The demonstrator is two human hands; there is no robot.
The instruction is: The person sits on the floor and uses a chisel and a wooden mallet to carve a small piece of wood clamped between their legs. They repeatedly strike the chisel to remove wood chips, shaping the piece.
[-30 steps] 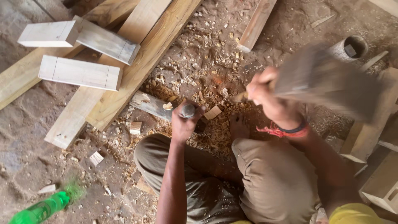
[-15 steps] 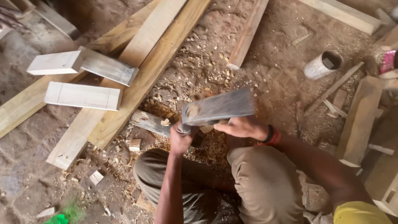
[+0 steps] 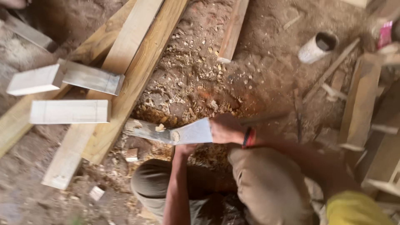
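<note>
My right hand (image 3: 227, 129) grips a flat grey wooden block (image 3: 195, 131) used as a mallet. The block lies level, its far end down on the round top of a chisel (image 3: 176, 136). My left hand (image 3: 186, 148) holds that chisel from below and is mostly hidden under the block; only my forearm shows well. The chisel stands on a small grey piece of wood (image 3: 141, 128) lying on the dirt among chips. A red and dark band sits on my right wrist. My knees are bent just under the hands.
Long pale planks (image 3: 137, 54) run diagonally at the left, with cut blocks (image 3: 68, 111) lying on them. A short batten (image 3: 232, 29) lies at the top. A white cylinder (image 3: 317, 48) and stacked wood pieces (image 3: 360, 100) stand on the right. Shavings cover the ground.
My right hand has swung the grey block down from its raised position at the right onto the chisel top. My left hand stays on the chisel.
</note>
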